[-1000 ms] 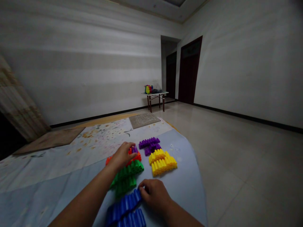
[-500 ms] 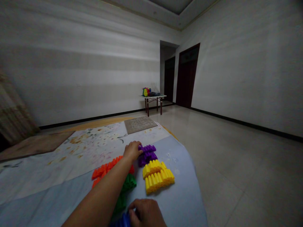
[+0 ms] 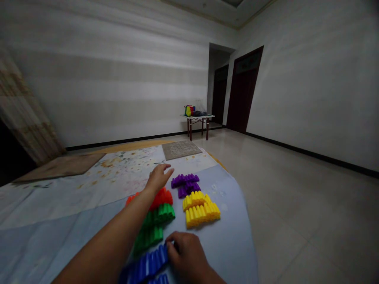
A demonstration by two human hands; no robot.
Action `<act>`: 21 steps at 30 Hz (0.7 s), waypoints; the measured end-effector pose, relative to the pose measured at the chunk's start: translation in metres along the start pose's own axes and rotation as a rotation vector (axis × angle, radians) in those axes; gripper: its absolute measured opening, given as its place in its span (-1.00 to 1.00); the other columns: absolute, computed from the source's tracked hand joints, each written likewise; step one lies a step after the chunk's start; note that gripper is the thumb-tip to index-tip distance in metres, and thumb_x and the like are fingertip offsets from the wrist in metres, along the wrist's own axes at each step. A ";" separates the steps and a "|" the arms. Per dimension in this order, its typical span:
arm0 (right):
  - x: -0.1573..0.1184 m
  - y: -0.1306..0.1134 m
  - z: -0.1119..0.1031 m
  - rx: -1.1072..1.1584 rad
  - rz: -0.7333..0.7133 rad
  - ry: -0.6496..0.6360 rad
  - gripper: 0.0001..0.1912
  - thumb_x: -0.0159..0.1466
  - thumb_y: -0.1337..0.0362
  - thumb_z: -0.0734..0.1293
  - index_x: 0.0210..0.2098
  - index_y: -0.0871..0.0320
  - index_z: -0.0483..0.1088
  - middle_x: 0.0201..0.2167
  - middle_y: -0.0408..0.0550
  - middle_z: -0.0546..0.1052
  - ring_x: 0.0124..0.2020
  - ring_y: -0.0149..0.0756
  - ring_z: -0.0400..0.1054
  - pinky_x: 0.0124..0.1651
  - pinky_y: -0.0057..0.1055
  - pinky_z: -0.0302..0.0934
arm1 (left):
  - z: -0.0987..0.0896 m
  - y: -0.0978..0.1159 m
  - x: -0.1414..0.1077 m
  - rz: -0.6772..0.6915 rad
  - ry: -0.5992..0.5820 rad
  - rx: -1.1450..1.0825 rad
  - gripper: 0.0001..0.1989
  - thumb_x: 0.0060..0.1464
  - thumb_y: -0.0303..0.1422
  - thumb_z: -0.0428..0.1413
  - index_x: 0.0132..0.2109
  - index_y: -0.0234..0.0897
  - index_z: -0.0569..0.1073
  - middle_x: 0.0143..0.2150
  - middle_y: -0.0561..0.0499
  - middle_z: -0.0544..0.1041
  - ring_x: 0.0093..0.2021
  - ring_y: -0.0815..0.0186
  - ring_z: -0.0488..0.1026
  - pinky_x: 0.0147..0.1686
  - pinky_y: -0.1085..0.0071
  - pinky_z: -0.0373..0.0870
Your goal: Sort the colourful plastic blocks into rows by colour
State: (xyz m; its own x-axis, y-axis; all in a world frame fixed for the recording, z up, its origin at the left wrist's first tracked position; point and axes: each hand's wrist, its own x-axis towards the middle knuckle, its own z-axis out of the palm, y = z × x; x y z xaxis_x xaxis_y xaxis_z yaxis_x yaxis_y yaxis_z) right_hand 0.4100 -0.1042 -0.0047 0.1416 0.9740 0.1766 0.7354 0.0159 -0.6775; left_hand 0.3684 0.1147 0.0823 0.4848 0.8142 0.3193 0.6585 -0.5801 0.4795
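Note:
My left hand (image 3: 160, 177) is just left of the purple plastic pieces (image 3: 186, 184), fingers apart and nothing visible in them. Its forearm crosses over the orange pieces (image 3: 162, 198) and partly hides them and the green pieces (image 3: 158, 227). My right hand (image 3: 188, 254) is low in the view, fingers curled against the right end of a row of blue plastic pieces (image 3: 146, 265). The fingertips are partly hidden there. Beyond it the yellow pieces (image 3: 202, 212) lie in two rows. All the pieces are ridged and grouped by colour.
A floral cloth (image 3: 118, 167) and a blue-grey cloth (image 3: 229, 209) cover the table. A grey mat (image 3: 182, 150) lies at its far edge, a brown mat (image 3: 62, 167) at the left. Across the floor stands a small table (image 3: 197, 116) with a colourful bag.
My left hand has come off the purple pieces, moving left, and its fingers have spread. The view has shifted, showing more of the blue row beside my right hand.

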 end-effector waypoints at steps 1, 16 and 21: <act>-0.002 -0.001 -0.002 -0.002 0.000 -0.001 -0.77 0.21 0.30 0.17 -0.27 0.06 0.45 -0.39 -0.14 0.56 -0.37 -0.40 0.41 -0.28 -0.54 0.12 | -0.012 -0.007 -0.011 -0.006 0.014 -0.027 -0.55 0.08 -0.10 -0.12 -0.02 -0.28 0.38 -0.01 -0.11 0.44 0.00 0.25 0.35 -0.03 0.33 0.25; -0.008 -0.002 -0.010 -0.076 -0.002 -0.029 -0.73 0.23 0.22 0.15 -0.25 0.10 0.46 -0.44 -0.09 0.54 -0.41 -0.35 0.39 -0.33 -0.49 0.09 | -0.119 -0.095 -0.213 -0.157 -0.417 -0.044 -0.59 -0.08 -0.06 0.03 -0.21 -0.26 0.48 -0.35 0.01 0.50 -0.37 0.31 0.40 -0.34 0.42 0.30; -0.008 0.002 -0.008 -0.055 0.005 -0.028 -0.71 0.22 0.21 0.14 -0.23 0.11 0.46 -0.40 -0.09 0.55 -0.38 -0.34 0.40 -0.33 -0.49 0.11 | -0.122 -0.102 -0.231 -0.144 -0.416 0.009 -0.57 -0.12 -0.16 0.07 -0.07 -0.21 0.42 -0.12 -0.03 0.39 -0.26 0.33 0.38 -0.21 0.42 0.28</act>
State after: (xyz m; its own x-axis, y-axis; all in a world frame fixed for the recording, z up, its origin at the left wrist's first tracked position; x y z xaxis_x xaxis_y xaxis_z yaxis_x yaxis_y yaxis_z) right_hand 0.4156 -0.1142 -0.0013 0.1278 0.9799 0.1530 0.7703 -0.0009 -0.6377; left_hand 0.1189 -0.0114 0.0598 0.5767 0.8099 -0.1074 0.7404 -0.4626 0.4876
